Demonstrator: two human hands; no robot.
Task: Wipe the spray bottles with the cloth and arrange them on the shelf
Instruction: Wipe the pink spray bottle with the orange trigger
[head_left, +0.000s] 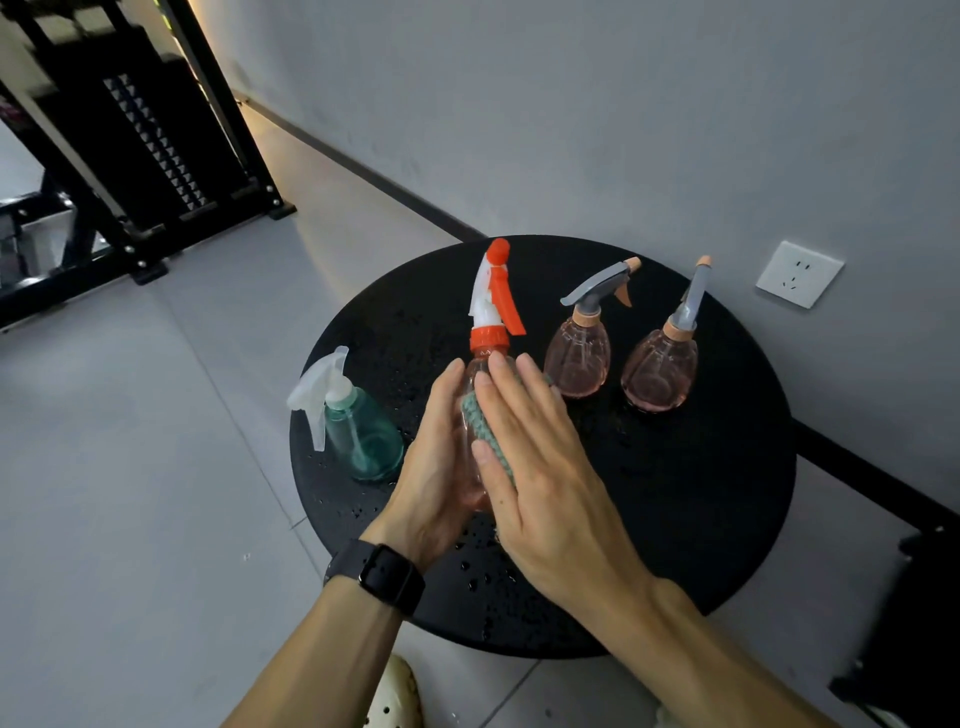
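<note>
Your left hand (434, 457) cups the orange-capped bottle (491, 332) upright on the round table (701, 493); your right hand (540, 467), fingers straight, presses the green cloth (480, 423) flat against its body. Teal bottle (363, 431) stands just left; two pink bottles (577, 356) (660, 369) stand right, apart from your hands.

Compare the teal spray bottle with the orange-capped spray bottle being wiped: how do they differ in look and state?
The teal spray bottle has a blue-green body and a clear-white trigger head; the orange-capped bottle has a pale clear body and an orange-and-white head. The teal one stands untouched at the table's left edge; the orange-capped one is held by the left hand while the right hand presses a cloth on it. Both have trigger sprayers.
</note>
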